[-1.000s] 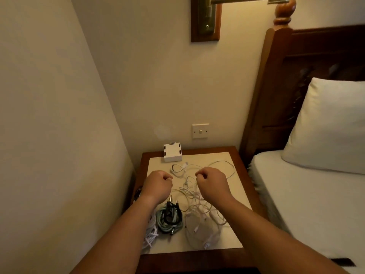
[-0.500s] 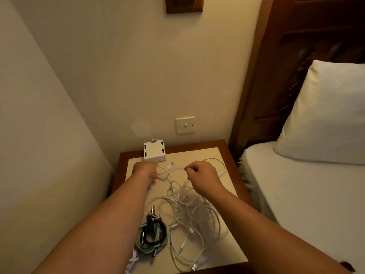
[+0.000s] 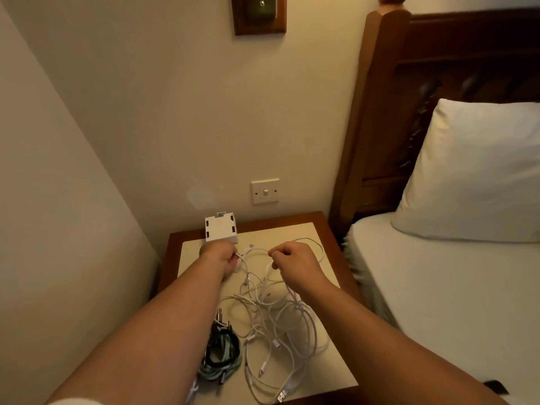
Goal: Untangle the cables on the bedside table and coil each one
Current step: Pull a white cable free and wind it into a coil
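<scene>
The bedside table (image 3: 331, 229) sits in the lower centre of the frame, its dark wood rim framing a cream top. Both forearms reach in from the bottom edge toward its far half.

The left hand (image 3: 219, 255), centre-left, has its fingers curled and pinches the end of a thin white cable (image 3: 257, 250) close to a small connector. The right hand (image 3: 295, 258), just right of centre, is closed in a loose fist and pinches the same white cable between thumb and forefinger. The short stretch between the two hands arches just above the tabletop.

Below the hands, in the lower middle of the frame, a tangle of white cables (image 3: 277, 325) spreads in loose overlapping loops across the cream top, with several plugs lying near the table's near edge. The held cable runs down into this tangle. To the lower left of the tangle, partly hidden by the left forearm, lies a coiled teal and black bundle (image 3: 222, 358).

A white box (image 3: 220, 230) sits at the far left corner of the table, just beyond the left hand. A wall switch (image 3: 265, 191) is mounted above the table. At the right of the frame are a wooden headboard (image 3: 438, 54), a white pillow (image 3: 473, 171) and the mattress (image 3: 438, 287).
</scene>
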